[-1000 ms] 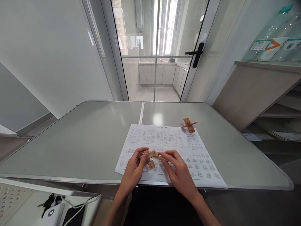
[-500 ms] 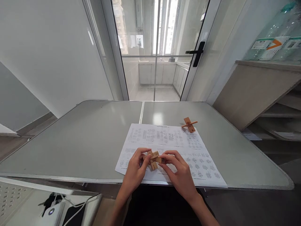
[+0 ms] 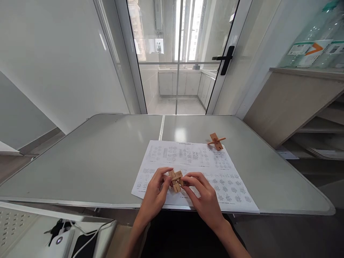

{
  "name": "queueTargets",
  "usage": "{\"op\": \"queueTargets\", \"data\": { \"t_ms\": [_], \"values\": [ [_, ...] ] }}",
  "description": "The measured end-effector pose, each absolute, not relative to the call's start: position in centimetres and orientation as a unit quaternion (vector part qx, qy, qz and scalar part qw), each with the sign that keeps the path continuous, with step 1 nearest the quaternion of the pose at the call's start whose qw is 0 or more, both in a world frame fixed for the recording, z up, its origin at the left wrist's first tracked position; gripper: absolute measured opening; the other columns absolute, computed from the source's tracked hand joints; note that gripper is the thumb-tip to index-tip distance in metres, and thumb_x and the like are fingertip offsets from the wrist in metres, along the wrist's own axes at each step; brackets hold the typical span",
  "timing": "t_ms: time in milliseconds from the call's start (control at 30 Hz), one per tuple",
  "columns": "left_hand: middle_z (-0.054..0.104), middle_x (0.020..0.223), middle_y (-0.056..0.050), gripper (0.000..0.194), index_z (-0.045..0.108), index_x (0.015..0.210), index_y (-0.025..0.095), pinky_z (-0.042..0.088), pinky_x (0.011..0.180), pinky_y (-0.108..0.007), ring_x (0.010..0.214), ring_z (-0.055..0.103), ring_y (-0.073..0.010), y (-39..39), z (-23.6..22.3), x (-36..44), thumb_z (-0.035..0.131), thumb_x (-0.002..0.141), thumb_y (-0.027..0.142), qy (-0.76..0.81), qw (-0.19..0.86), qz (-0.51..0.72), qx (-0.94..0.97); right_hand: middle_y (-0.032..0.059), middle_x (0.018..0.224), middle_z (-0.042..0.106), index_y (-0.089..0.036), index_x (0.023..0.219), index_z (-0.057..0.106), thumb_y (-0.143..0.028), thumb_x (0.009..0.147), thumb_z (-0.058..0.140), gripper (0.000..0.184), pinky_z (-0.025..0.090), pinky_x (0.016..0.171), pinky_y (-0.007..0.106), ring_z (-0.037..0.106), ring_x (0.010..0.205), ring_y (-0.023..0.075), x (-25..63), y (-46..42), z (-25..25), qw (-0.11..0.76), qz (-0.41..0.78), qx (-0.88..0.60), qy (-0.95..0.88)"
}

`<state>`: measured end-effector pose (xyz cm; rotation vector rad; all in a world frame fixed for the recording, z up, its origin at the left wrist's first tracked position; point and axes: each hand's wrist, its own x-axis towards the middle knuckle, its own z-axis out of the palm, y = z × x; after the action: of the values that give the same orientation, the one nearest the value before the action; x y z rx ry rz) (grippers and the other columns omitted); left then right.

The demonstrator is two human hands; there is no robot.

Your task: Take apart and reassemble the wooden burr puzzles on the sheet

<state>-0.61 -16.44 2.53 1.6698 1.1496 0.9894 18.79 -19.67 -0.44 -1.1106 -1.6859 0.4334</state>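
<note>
Between my two hands is a wooden interlocking puzzle (image 3: 176,176), made of several notched blocks with small dark marks. My left hand (image 3: 156,188) pinches its left side between thumb and fingers. From the right, my right hand (image 3: 202,191) grips a block on the puzzle's right side with thumb and fingertips. My fingers hide parts of the blocks. Beneath both hands lies a white printed sheet (image 3: 193,157) with rows of small diagrams. Past its upper right corner sits another wooden puzzle assembly (image 3: 216,141), crossed pieces with a thin stick through them.
The sheet rests on a grey table (image 3: 107,161) with a seam. At lower left, a white power bank (image 3: 61,243), a dark phone (image 3: 84,245), keys and a cable lie on a lower surface. Plastic bottles (image 3: 311,52) stand on a shelf at right. A glass door is ahead.
The block at the right of the held puzzle has shifted inward and turned, now sitting closer against the others. Both hands stay in nearly the same place.
</note>
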Motion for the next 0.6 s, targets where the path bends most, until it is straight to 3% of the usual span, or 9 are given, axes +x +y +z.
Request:
{"op": "queueTargets", "data": {
  "t_ms": [67, 200, 333, 467, 600],
  "values": [
    [0.071, 0.103, -0.007, 0.036, 0.062, 0.130, 0.022, 0.054, 0.086, -0.035, 0.088, 0.068, -0.0204, -16.37, 2.26, -0.51, 0.050, 0.107, 0.048, 0.478, 0.431, 0.401, 0.652, 0.0082, 0.114, 0.066, -0.028, 0.122, 0.068, -0.024, 0.107, 0.054, 0.020, 0.065, 0.088, 0.041, 0.072, 0.104, 0.0246, 18.78, -19.66, -0.48, 0.511, 0.179, -0.464, -0.701],
    [0.069, 0.125, -0.010, 0.028, 0.068, 0.120, 0.023, 0.054, 0.093, -0.036, 0.107, 0.068, -0.0236, -16.23, 1.93, -0.26, 0.058, 0.104, 0.043, 0.473, 0.368, 0.435, 0.672, 0.0085, 0.115, 0.066, -0.028, 0.124, 0.068, -0.024, 0.108, 0.053, 0.022, 0.065, 0.090, 0.040, 0.071, 0.106, 0.0241, 18.81, -19.65, -0.51, 0.503, 0.188, -0.460, -0.707],
    [0.067, 0.129, -0.008, 0.024, 0.072, 0.122, 0.026, 0.052, 0.101, -0.038, 0.115, 0.066, -0.0241, -16.26, 1.98, -0.14, 0.060, 0.104, 0.038, 0.457, 0.336, 0.417, 0.710, 0.0080, 0.118, 0.065, -0.028, 0.125, 0.068, -0.022, 0.107, 0.054, 0.023, 0.064, 0.093, 0.039, 0.071, 0.109, 0.0235, 18.82, -19.72, -0.43, 0.502, 0.205, -0.451, -0.710],
    [0.063, 0.137, -0.008, 0.031, 0.067, 0.134, 0.029, 0.051, 0.107, -0.040, 0.124, 0.063, -0.0243, -16.48, 2.28, -0.32, 0.057, 0.106, 0.034, 0.435, 0.353, 0.403, 0.724, 0.0079, 0.117, 0.066, -0.028, 0.125, 0.069, -0.021, 0.107, 0.056, 0.023, 0.065, 0.093, 0.039, 0.070, 0.110, 0.0239, 18.86, -19.66, -0.36, 0.517, 0.228, -0.438, -0.699],
    [0.061, 0.143, -0.009, 0.053, 0.058, 0.144, 0.031, 0.055, 0.103, -0.040, 0.121, 0.064, -0.0259, -16.76, 2.60, -0.67, 0.074, 0.093, 0.029, 0.406, 0.372, 0.396, 0.734, 0.0074, 0.115, 0.066, -0.027, 0.122, 0.070, -0.023, 0.105, 0.060, 0.020, 0.066, 0.088, 0.038, 0.071, 0.102, 0.0224, 19.10, -19.51, -0.28, 0.550, 0.262, -0.437, -0.662]
  ]
}}
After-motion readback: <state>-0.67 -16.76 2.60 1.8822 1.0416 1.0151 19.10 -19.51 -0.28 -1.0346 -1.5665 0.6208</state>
